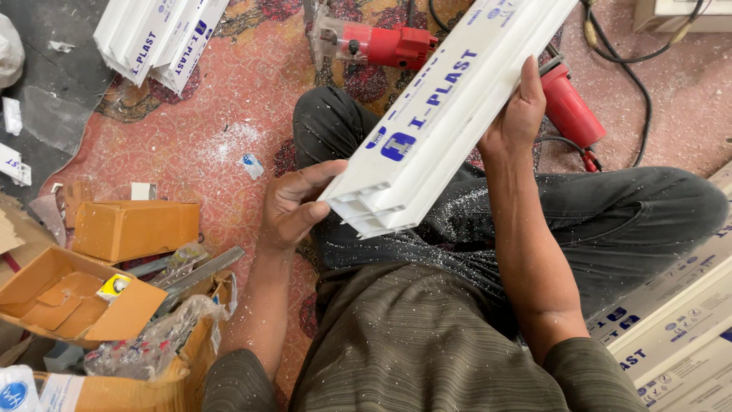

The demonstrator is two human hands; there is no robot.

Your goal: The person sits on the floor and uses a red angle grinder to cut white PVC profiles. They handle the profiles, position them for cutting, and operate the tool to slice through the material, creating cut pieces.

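Person seated cross-legged on a patterned red carpet [229, 107], viewed from the head camera looking down. Both hands are on one long white plastic profile [450, 114] with blue markings, a hollow multi-chamber section. Its long axis runs from about 7 o'clock, where the cut end sits just above the lap, up toward 1 o'clock, where it leaves the frame. The left hand [293, 206] is at the near cut end, fingers curled loosely, thumb and fingertips pressed to the end corner; it cups rather than clamps. The right hand [518, 114] is farther up the length, at about 1 o'clock from the left hand, wrapped around the profile's right edge with fingers closed on it, and seems to carry most of the weight. So the left hand is nearer the open end and the right is nearer mid-length. White shavings are scattered over the dark trousers [610, 221] and the carpet. A red power tool [381, 44] lies on the carpet at 12 o'clock, behind the profile; a second red tool [568, 107] lies just beyond the right hand. More white profiles [156, 38] lie at 11 o'clock, well apart. Open cardboard boxes [99, 267] with fittings sit at 9 o'clock, and stacked profiles [671, 328] at 4 o'clock.
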